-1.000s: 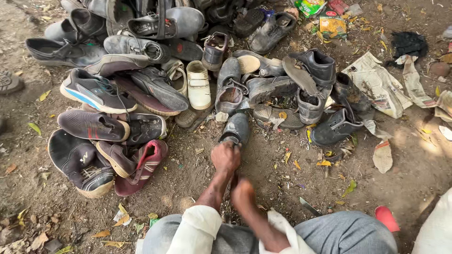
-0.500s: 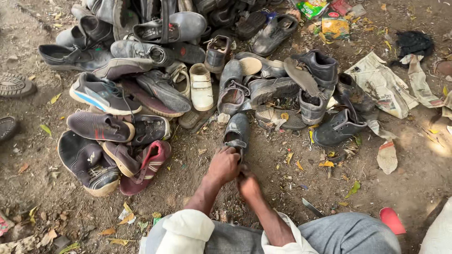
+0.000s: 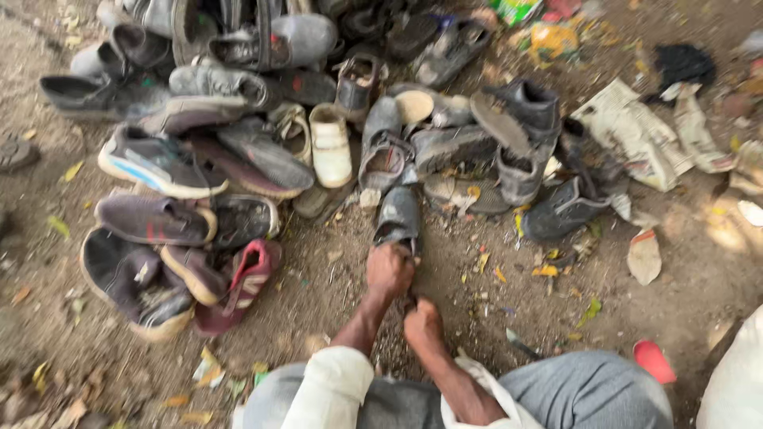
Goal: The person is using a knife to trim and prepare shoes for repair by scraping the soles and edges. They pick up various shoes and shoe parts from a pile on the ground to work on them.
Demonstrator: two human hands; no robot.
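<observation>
A dark worn shoe (image 3: pixel 398 213) lies on the dirt at the near edge of a shoe pile, toe pointing away from me. My left hand (image 3: pixel 389 270) is closed over its heel end. My right hand (image 3: pixel 422 324) sits just behind and below the left, fingers curled into a fist. Whether anything is inside the fist is hidden. Both forearms reach out from white sleeves (image 3: pixel 330 389) over my grey-trousered knees (image 3: pixel 588 393).
Several old shoes are heaped ahead: a white shoe (image 3: pixel 331 144), a red-lined sandal (image 3: pixel 242 278), grey sneakers (image 3: pixel 159 163) and black boots (image 3: pixel 560 208). Crumpled newspaper (image 3: pixel 632 135) lies at the right. A red scrap (image 3: pixel 654 359) sits by my right knee. Dry leaves dot the dirt.
My right hand has moved forward from near my lap to just behind the left hand. The left hand has stayed at the dark shoe's heel. The view has shifted slightly closer.
</observation>
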